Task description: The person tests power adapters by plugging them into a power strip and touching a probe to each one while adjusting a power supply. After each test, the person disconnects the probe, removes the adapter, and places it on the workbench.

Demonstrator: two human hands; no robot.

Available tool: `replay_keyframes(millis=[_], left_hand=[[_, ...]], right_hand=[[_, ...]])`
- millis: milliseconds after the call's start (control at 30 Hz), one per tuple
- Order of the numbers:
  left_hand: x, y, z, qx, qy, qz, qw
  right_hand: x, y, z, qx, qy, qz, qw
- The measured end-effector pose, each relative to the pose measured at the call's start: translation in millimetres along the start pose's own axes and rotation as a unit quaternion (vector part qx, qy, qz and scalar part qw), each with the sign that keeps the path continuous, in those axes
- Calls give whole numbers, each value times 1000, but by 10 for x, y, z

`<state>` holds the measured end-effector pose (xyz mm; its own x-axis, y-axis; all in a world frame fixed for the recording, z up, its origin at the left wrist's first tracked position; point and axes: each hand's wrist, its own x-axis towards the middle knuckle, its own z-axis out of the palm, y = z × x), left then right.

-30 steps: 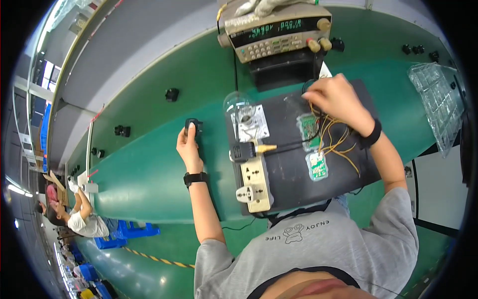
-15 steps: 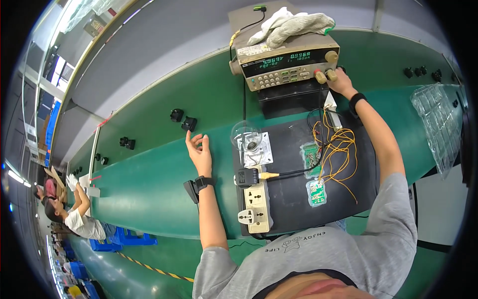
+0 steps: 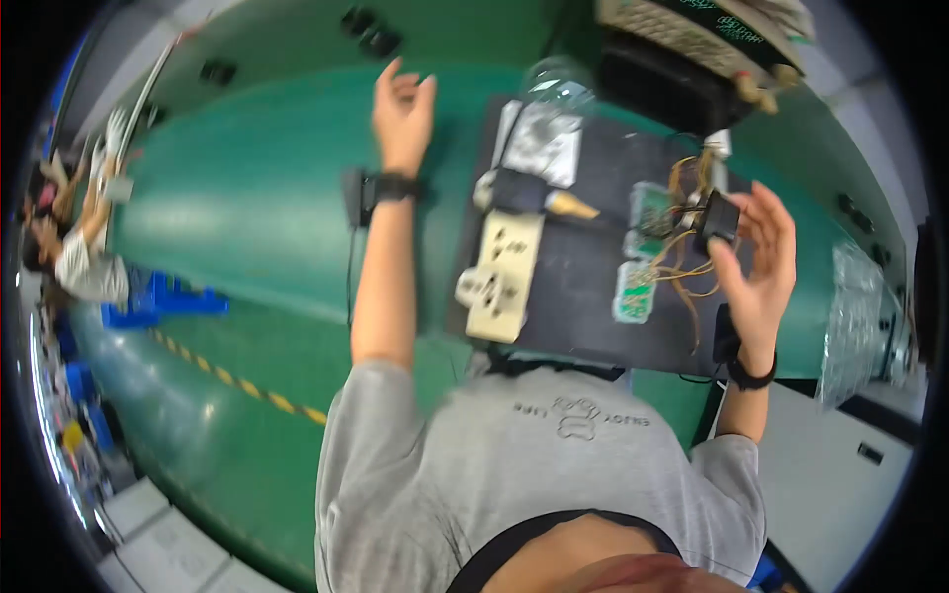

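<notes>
My right hand point(image 3: 766, 267) grips a small black power adapter point(image 3: 720, 219) between thumb and fingers, above the right part of a dark mat point(image 3: 583, 287). Below and beside it lie yellow wires point(image 3: 692, 314), an upper green circuit board point(image 3: 652, 219) and a lower one point(image 3: 635, 294). My left hand point(image 3: 403, 124) is raised over the green bench, empty, with its fingers apart and a little bent. It is nearest to a pair of black adapters point(image 3: 379, 42). A cream power strip point(image 3: 514, 247) carries another black adapter point(image 3: 521, 193), whose yellow-tipped connector point(image 3: 571, 205) points right.
A bench instrument point(image 3: 692, 30) with a lit display stands on a black box point(image 3: 662, 84) at the back. A clear round bulb point(image 3: 560, 84) sits by a white plate. Clear plastic trays point(image 3: 855, 311) lie at right. A person in white gloves point(image 3: 94, 257) works at far left.
The view has shifted and turned. My right hand has come from beside the instrument's front to over the mat, now with a black adapter. My left hand stays raised and empty.
</notes>
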<state>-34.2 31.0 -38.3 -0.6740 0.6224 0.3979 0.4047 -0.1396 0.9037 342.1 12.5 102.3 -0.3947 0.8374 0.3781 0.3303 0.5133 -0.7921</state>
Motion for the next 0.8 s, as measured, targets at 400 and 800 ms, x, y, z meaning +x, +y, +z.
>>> replay_keyframes(millis=[400,800], left_hand=[[-111,-14,-15,64,15,70,995],[-166,633,-67,-210,-103,-24,972]], right_hand=[[-270,-629,1127,-142,-270,-249,919],[-191,-853,1207,-232,-301,-260,888]])
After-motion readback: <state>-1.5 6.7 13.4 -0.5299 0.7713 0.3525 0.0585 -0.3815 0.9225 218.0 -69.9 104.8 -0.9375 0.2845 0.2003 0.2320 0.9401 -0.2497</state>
